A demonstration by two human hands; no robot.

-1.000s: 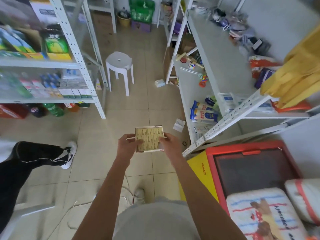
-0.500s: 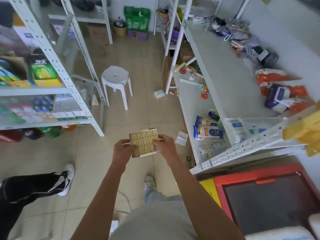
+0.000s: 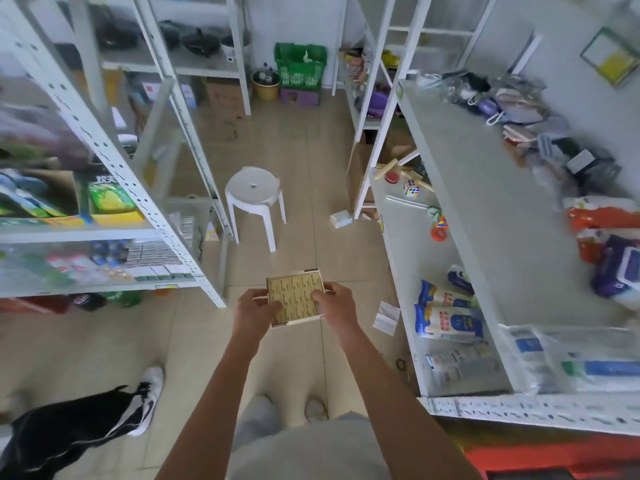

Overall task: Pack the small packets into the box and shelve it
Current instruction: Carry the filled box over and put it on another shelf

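A small open box (image 3: 294,297) filled edge to edge with yellow-beige printed packets is held level in front of me over the tiled floor. My left hand (image 3: 251,311) grips its left side, fingers curled under it. My right hand (image 3: 334,304) grips its right side, thumb lying over the packets. The white metal shelving unit on the left (image 3: 114,233) carries boxes and small cartons on its levels. The white shelving unit on the right (image 3: 485,216) carries bags and loose goods.
A white plastic stool (image 3: 254,199) stands in the aisle ahead. Another person's leg with a black-and-white shoe (image 3: 147,398) is at the lower left. A small carton (image 3: 341,218) and a paper scrap (image 3: 386,317) lie on the floor. A green basket (image 3: 299,65) stands at the back.
I have risen and stepped forward along the aisle; the red-framed case at lower right has slid almost out of view. Both hands still hold the box the same way.
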